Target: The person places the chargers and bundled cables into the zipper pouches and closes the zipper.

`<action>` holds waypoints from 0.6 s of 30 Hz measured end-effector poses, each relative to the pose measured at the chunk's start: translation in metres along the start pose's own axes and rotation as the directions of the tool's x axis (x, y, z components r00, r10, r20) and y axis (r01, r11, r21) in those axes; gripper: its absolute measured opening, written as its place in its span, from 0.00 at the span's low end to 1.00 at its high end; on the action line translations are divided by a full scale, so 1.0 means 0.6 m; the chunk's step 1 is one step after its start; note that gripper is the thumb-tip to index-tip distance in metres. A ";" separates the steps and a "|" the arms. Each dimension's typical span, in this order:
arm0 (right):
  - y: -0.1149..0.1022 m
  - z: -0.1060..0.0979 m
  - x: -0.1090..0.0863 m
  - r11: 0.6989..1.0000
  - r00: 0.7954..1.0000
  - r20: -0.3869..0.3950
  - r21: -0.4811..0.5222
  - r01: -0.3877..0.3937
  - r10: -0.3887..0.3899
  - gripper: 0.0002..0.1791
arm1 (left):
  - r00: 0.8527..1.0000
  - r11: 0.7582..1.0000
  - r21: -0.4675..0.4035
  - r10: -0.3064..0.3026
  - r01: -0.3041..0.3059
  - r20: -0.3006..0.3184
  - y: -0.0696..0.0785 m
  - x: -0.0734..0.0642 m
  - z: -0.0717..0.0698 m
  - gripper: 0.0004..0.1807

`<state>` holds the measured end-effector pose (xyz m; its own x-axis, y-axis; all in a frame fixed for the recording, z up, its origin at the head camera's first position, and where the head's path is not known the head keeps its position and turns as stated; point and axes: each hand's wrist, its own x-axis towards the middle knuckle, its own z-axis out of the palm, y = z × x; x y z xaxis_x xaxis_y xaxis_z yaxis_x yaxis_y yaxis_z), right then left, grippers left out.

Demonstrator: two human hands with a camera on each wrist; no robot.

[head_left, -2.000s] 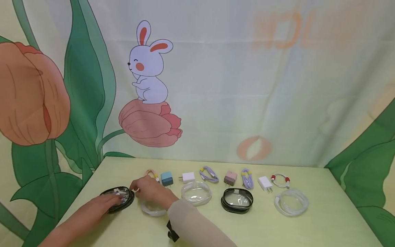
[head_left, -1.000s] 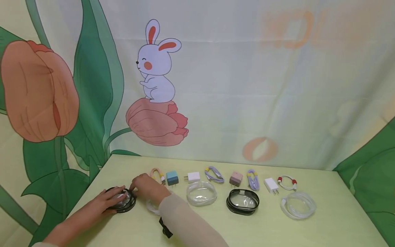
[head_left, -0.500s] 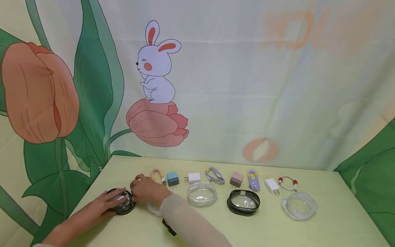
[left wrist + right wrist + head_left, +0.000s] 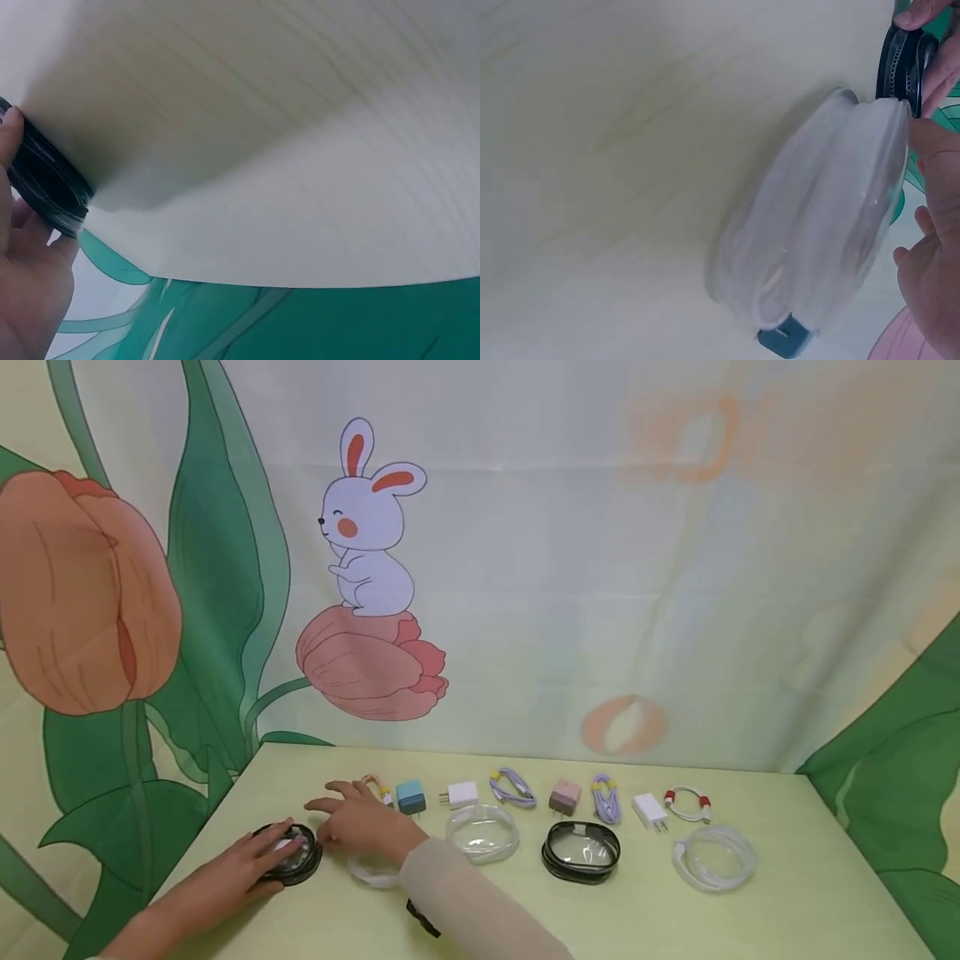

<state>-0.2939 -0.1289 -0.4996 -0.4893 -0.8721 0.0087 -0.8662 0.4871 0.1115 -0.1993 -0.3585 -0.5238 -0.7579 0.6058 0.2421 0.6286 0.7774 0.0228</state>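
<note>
Since half a second ago, the right hand [image 4: 363, 827] has been loosened: its fingers, then bunched at the rim of the black-rimmed case [image 4: 309, 858], are now parted and partly straightened toward the left of the frame. Over the case, at lower left, the left hand [image 4: 240, 868] is still laid, with fingers across the clear lid and the thumb at the near edge; in the left wrist view the case is seen gripped between them. Whether anything is pinched by the right hand, or the rim touched, cannot be told.

What look like zip teeth are shown along the rim in the right wrist view, so the step is judged to be work along that zip. For this, the case should be held flat and the rim steadied close to the pull. Any tab is best drawn level with the edge, in short strokes, with the grip shifted at each bend. Loose contents should be kept off the teeth. The right wrist should be kept high, since a clear case [image 4: 373, 875] is lying beneath it and could be nudged.
</note>
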 end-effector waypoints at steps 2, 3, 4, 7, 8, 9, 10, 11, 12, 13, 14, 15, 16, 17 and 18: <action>0.001 -0.004 -0.008 1.000 1.000 0.016 -0.015 0.011 -0.011 0.12 | 1.000 1.000 -0.008 -0.023 0.023 0.018 0.006 0.004 0.000 0.31; 0.000 -0.006 -0.011 1.000 1.000 0.023 -0.016 0.013 -0.013 0.11 | 0.998 0.999 -0.020 -0.044 0.045 0.041 0.009 0.006 0.000 0.30; -0.002 -0.005 -0.013 1.000 0.999 0.032 -0.010 0.013 -0.012 0.11 | 0.995 0.997 -0.028 -0.072 0.075 0.073 0.012 0.006 0.002 0.30; -0.008 -0.002 -0.016 0.999 0.998 0.064 0.046 -0.002 0.000 0.10 | 0.976 0.985 -0.047 -0.154 0.163 0.152 0.019 0.007 0.006 0.31; -0.010 -0.002 -0.017 0.998 0.997 0.073 0.065 -0.011 0.006 0.10 | 0.972 0.982 -0.046 -0.171 0.181 0.162 0.021 0.009 0.007 0.31; -0.011 -0.002 -0.018 0.997 0.997 0.075 0.075 -0.017 0.012 0.09 | 0.968 0.980 -0.036 -0.188 0.197 0.166 0.023 0.011 0.009 0.31; -0.011 -0.002 -0.017 0.996 0.997 0.080 0.085 -0.023 0.017 0.09 | 0.967 0.978 -0.019 -0.202 0.207 0.158 0.026 0.014 0.010 0.31; -0.010 -0.003 -0.017 0.995 0.996 0.086 0.090 -0.031 0.023 0.09 | 0.967 0.977 -0.005 -0.212 0.215 0.141 0.028 0.018 0.011 0.31; -0.010 -0.005 -0.017 0.995 0.995 0.093 0.091 -0.042 0.034 0.09 | 0.968 0.975 0.014 -0.221 0.221 0.123 0.031 0.021 0.012 0.31; -0.009 -0.006 -0.016 0.995 0.995 0.095 0.091 -0.050 0.041 0.09 | 0.969 0.974 0.035 -0.225 0.222 0.101 0.033 0.025 0.013 0.31; -0.007 -0.009 -0.016 0.995 0.994 0.094 0.080 -0.059 0.051 0.09 | 0.972 0.974 0.054 -0.223 0.219 0.080 0.036 0.029 0.014 0.30; -0.006 -0.010 -0.015 0.995 0.993 0.096 0.073 -0.074 0.067 0.09 | 0.972 0.973 0.071 -0.224 0.220 0.064 0.038 0.032 0.014 0.30; -0.004 -0.007 -0.013 0.994 0.991 0.100 0.060 -0.096 0.089 0.09 | 0.974 0.972 0.086 -0.222 0.217 0.049 0.040 0.035 0.014 0.30; -0.002 -0.006 -0.012 0.991 0.988 0.103 0.061 -0.119 0.112 0.10 | 0.975 0.972 0.099 -0.220 0.215 0.039 0.042 0.039 0.014 0.30; 0.000 -0.005 -0.012 0.988 0.986 0.100 0.062 -0.141 0.134 0.10 | 0.975 0.971 0.109 -0.217 0.213 0.035 0.042 0.043 0.013 0.30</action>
<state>-0.2901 -0.1225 -0.4965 -0.6089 -0.7897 -0.0754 -0.7932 0.6071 0.0472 -0.2043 -0.3220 -0.5246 -0.8821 0.4278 0.1971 0.4302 0.9021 -0.0326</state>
